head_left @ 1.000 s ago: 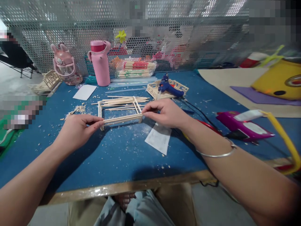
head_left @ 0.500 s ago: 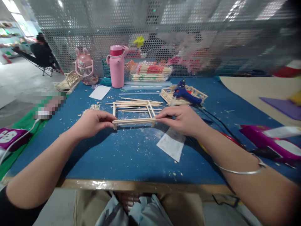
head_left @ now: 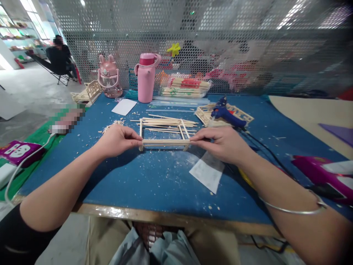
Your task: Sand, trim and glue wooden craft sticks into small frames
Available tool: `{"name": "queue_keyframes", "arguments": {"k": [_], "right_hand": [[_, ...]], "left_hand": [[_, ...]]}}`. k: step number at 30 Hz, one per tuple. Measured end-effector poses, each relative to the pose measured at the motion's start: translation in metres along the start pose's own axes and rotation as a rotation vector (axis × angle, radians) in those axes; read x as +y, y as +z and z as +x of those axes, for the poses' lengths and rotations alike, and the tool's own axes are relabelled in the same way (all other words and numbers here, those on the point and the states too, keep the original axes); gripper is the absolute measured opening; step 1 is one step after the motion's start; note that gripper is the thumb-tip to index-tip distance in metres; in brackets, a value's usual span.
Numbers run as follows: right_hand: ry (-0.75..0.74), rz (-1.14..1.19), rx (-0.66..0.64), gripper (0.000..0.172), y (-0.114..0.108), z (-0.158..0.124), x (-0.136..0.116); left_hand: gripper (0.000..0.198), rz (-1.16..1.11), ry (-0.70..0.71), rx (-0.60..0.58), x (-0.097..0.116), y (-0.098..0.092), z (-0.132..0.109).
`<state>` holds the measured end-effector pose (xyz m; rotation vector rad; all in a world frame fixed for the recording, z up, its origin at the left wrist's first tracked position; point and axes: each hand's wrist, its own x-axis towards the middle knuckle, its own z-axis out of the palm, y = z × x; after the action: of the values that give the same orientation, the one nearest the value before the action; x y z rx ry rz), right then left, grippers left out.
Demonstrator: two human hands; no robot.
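Observation:
A small frame of thin wooden sticks [head_left: 165,142] stands on the blue tabletop in front of me. My left hand [head_left: 118,140] pinches its near left corner between thumb and fingers. At the near right corner, my right hand [head_left: 220,142] is closed in the same kind of pinch. Behind the frame lies a loose pile of wooden sticks [head_left: 168,122], seen partly through it. A blue glue gun [head_left: 228,116] rests on another stick-built piece [head_left: 204,114] beyond my right hand. White paper [head_left: 208,171] lies below that hand.
A pink bottle [head_left: 146,79] and a rabbit-eared bottle [head_left: 109,79] stand at the back, by packed sticks [head_left: 187,87]. Wood scraps [head_left: 114,124] lie behind my left hand. A black cable [head_left: 270,154] and a purple power strip [head_left: 320,176] are at right. A person [head_left: 59,55] sits far left.
The whole view has shifted, so the things appear farther right. Both hands keep their pinch on the stick frame, which stays in about the same place on the table.

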<state>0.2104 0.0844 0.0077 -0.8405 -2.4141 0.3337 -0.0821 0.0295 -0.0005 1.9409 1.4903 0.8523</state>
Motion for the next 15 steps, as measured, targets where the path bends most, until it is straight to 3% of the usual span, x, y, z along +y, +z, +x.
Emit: {"name": "queue_keyframes", "arguments": {"k": [5, 15], "right_hand": [[-0.001, -0.009, -0.003, 0.015, -0.0006, -0.0001, -0.0015], [0.005, -0.034, -0.012, 0.014, -0.0010, -0.0020, -0.0015]], "left_hand": [[0.021, -0.085, -0.114, -0.021, 0.0058, 0.0005, -0.0004], [0.022, -0.066, -0.137, -0.036, 0.0099, -0.0005, -0.0012]]}}
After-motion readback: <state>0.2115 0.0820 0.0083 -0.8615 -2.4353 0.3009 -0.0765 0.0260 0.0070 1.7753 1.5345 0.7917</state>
